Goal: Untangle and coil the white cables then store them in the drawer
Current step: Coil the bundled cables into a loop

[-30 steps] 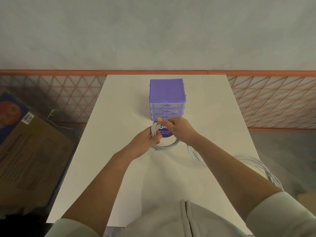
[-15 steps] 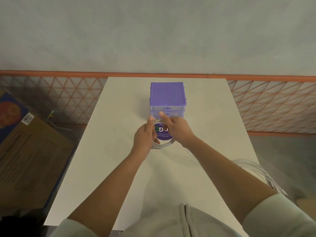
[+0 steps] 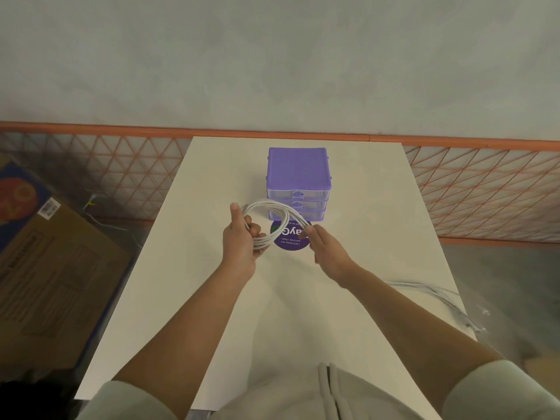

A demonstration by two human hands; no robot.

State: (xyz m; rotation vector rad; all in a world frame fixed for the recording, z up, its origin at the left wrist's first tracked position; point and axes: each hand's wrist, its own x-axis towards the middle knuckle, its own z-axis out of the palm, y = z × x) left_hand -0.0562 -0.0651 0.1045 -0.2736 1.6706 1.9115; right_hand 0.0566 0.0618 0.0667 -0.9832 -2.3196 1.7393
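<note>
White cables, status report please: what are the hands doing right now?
Left hand grips coiled white cable; right hand pinches its end. Purple drawer unit shut. Second cable loose at table edge.

My left hand (image 3: pixel 241 242) curled round cable coil (image 3: pixel 274 221), right hand (image 3: pixel 325 248) fingers pinching its strands, both forearms extended.
</note>
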